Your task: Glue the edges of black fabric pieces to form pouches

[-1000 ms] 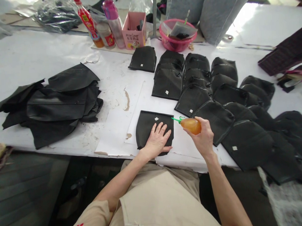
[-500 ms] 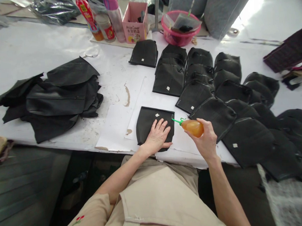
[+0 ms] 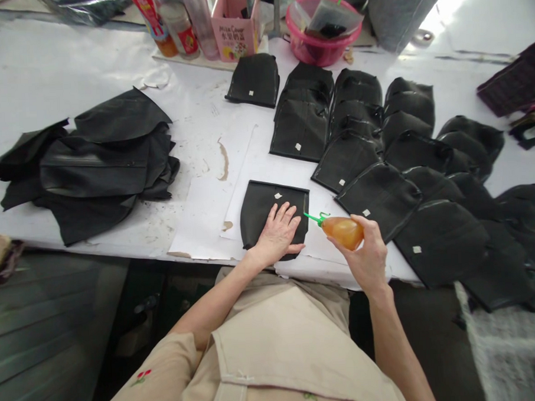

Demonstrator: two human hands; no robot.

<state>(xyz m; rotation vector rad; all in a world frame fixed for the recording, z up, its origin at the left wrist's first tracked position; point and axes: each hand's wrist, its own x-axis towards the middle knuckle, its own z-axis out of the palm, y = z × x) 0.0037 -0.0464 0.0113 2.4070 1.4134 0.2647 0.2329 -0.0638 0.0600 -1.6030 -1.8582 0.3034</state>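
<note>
Green nozzle [image 3: 314, 218] has slid down right edge of black piece [image 3: 256, 216], nearer me, since one second ago. My right hand [image 3: 368, 252] curled, thumb and fingers wrapped round amber squeeze bottle [image 3: 343, 233], nozzle pointing left from my grip. My left hand [image 3: 276, 232] flat, fingers spread, palm down on black piece. Overlapping black panels [image 3: 442, 240] beyond and right of right hand; loose black pile [image 3: 100, 169] well left of left hand.
</note>
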